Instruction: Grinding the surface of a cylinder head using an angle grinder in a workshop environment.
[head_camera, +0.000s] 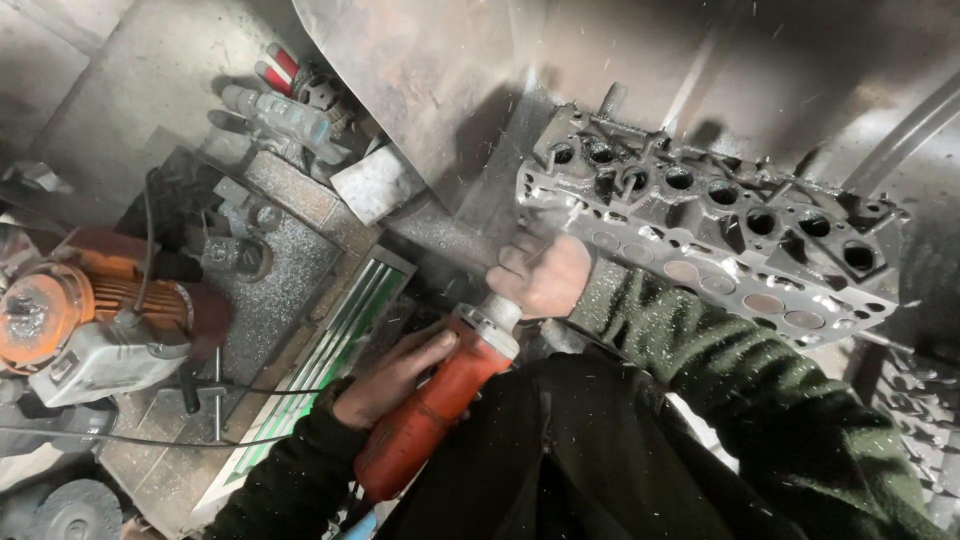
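Fingers of the left hand (385, 378) wrap the red grinder (430, 415); the right hand (540, 275) clenches its front end, touching the grey engine head (720, 225) just beyond

A cylinder head (715, 225) lies at the upper right of the floor, leaning against a metal sheet (420, 80) behind it. Just below its left end, the right hand (540, 275) rests at the front of an angle grinder (440, 400), whose body runs down and left from the head into the left hand (385, 385). Well left of the head sits an electric motor (85, 325) (cables trail beneath it), with an impact wrench (285, 120) behind.
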